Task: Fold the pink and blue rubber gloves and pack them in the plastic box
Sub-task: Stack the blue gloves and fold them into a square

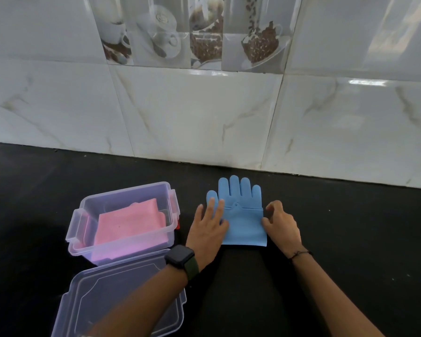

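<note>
From the head view, we take the plastic box (122, 222) as our landmark; it stands open on the black counter (338, 227), and inside it lies the pink glove (129, 224), folded into a flat rectangle. Just in front of the box, touching its near wall, the clear lid (107, 295) lies flat on the counter.

To the right of the box, near it but apart, the blue glove (243, 215) lies flat with its fingers pointing toward the tiled wall (204, 113). Its cuff half is folded up over the palm, so the cuff edge runs across just below the glove fingers.

Our left hand (208, 229) rests between the box and the blue glove, flat and spread wide, its fingertips (220, 205) pressing on the glove's left edge and thumb; it grips nothing. A dark watch (180, 257) sits on that wrist, and the forearm crosses above the lid.

Our right hand (281, 224) is on the far side of the blue glove from the box, its fingers curled loosely and touching the glove's right edge near the fold. We cannot tell whether it pinches the rubber or only rests against it. A thin dark cord (300, 254) circles that wrist.
</note>
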Demonstrator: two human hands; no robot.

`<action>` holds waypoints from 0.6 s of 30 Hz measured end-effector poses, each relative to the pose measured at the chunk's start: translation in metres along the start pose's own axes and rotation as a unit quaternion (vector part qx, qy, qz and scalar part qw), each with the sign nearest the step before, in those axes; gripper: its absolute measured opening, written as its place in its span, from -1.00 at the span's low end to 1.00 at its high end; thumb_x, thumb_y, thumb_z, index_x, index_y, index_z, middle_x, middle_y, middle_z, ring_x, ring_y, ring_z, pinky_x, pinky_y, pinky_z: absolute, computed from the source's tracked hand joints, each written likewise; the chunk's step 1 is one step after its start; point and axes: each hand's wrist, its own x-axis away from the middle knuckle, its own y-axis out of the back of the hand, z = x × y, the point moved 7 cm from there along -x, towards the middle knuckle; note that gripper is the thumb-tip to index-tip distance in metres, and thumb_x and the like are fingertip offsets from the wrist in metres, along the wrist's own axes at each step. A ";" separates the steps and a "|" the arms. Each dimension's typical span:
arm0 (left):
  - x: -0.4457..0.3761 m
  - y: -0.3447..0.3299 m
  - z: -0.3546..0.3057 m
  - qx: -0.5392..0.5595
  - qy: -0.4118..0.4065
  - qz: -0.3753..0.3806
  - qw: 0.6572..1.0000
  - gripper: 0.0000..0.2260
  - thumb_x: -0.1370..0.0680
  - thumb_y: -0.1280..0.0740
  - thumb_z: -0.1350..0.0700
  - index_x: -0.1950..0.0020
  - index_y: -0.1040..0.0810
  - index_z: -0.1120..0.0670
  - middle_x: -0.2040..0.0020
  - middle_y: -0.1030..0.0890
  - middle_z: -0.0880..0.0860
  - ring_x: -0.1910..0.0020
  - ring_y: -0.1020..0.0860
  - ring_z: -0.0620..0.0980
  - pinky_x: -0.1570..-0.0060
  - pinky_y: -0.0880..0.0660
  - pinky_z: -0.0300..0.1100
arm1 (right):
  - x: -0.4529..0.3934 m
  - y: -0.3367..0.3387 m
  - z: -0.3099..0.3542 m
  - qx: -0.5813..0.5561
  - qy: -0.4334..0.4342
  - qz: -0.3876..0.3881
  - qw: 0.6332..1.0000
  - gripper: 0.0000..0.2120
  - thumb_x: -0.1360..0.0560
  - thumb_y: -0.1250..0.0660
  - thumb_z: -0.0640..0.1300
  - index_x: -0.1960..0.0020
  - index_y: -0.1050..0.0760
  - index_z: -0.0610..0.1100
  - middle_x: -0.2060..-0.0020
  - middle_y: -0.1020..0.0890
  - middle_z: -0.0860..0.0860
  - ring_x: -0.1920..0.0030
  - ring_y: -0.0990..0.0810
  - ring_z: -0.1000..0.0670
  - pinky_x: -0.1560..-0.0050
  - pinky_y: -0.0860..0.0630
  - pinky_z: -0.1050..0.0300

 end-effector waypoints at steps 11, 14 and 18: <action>-0.014 -0.010 0.031 0.304 0.113 0.002 0.946 -0.76 -0.60 -0.17 0.18 -0.21 -0.51 -0.01 -0.50 -0.29 0.15 -0.53 -0.15 0.12 -0.52 -0.04 0.02 | 0.007 0.000 -0.006 0.245 0.330 0.035 0.911 -0.20 -0.46 -0.19 -0.27 -0.49 0.16 0.21 -0.49 0.12 0.22 -0.51 0.24 0.06 -0.51 0.04 -0.01; -0.017 -0.007 0.030 0.352 0.136 -0.007 0.926 -0.75 -0.60 -0.19 0.20 -0.23 -0.52 0.04 -0.44 -0.39 0.14 -0.49 -0.26 0.13 -0.51 -0.12 0.02 | 0.001 -0.005 0.007 0.291 0.390 0.061 0.872 -0.23 -0.47 -0.26 -0.16 -0.49 0.10 0.23 -0.48 0.22 0.18 -0.50 0.33 -0.02 -0.48 0.27 0.00; -0.012 0.000 0.032 0.479 0.180 -0.023 0.859 -0.82 -0.60 -0.21 0.19 -0.17 -0.52 0.13 -0.20 -0.58 0.13 -0.16 -0.56 0.01 -0.24 -0.48 -0.13 | -0.002 -0.001 0.022 0.183 0.387 0.096 0.899 -0.59 -0.47 -0.33 -0.10 -0.32 -0.45 0.05 -0.47 -0.21 0.14 -0.54 0.06 -0.01 -0.52 0.10 0.02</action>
